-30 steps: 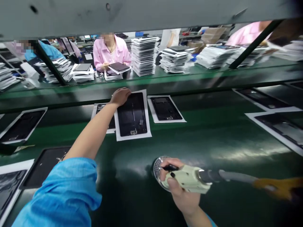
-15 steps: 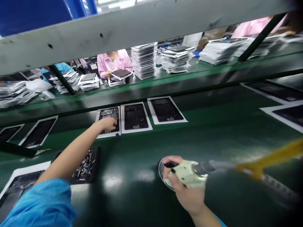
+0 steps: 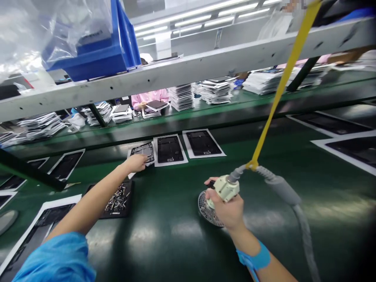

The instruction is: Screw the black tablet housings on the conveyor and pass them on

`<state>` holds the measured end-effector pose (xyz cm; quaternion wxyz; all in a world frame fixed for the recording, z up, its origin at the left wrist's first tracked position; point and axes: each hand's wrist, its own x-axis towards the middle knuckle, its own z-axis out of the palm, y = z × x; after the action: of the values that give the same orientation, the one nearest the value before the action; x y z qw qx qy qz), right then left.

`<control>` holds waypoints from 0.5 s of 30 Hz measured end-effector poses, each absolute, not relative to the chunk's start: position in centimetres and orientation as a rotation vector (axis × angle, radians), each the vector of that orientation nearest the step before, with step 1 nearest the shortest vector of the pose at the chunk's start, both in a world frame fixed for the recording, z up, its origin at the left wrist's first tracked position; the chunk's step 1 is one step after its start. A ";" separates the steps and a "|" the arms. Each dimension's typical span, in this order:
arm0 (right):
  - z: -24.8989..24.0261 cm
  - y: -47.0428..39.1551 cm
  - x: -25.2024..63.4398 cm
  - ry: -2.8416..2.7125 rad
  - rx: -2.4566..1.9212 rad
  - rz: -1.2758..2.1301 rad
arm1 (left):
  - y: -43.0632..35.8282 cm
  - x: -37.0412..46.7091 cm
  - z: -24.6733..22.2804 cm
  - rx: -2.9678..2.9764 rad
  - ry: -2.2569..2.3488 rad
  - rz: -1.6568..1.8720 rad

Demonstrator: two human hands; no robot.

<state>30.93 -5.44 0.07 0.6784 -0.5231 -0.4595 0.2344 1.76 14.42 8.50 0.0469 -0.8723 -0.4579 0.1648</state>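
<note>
My left hand [image 3: 136, 163] is stretched to the far side, its fingers closed at the near edge of a dark tablet housing [image 3: 143, 149] with silvery inner parts. This housing looks slightly tilted off its white sheet [image 3: 131, 174]; the fingertips are partly hidden. In my right hand [image 3: 230, 209] is a pale green handheld tool [image 3: 225, 188] with a round perforated metal disc [image 3: 205, 207] at its lower end, just over or on the green surface. A grey cable [image 3: 304, 227] and a yellow strap [image 3: 279, 92] run from the tool.
Two black tablet housings [image 3: 169, 149] [image 3: 203, 142] lie on white sheets beside the left hand. A black tray [image 3: 127, 203] of small metal parts sits under my left forearm. More housings [image 3: 357, 150] lie right. A shelf beam [image 3: 188, 64] with a blue bin [image 3: 96, 55] crosses above.
My view has tipped upward. The left hand has gone from above the housing to its near edge, and the housing is now tilted. The right hand has turned the tool more upright.
</note>
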 end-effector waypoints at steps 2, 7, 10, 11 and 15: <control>0.5 -5.4 31.0 -0.983 -1.149 0.557 | 10.4 3.1 10.0 -2.739 -1.366 0.410; 1.2 -5.3 31.1 -0.929 -1.138 0.581 | -3.7 7.5 9.7 -3.146 -1.037 0.354; 1.3 -5.3 31.0 -0.940 -1.156 0.580 | -10.3 9.1 6.8 -3.321 -0.750 0.340; 1.2 -5.2 31.0 -0.938 -1.160 0.581 | -11.9 9.4 5.6 -3.329 -0.685 0.329; 0.7 -5.2 31.0 -0.932 -1.165 0.591 | -15.4 9.9 1.9 -3.300 -0.690 0.353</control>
<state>31.04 -5.16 0.72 0.6951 -0.5218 -0.4177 0.2649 9.93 -15.35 1.95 -0.1236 -0.9660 -0.2020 0.1034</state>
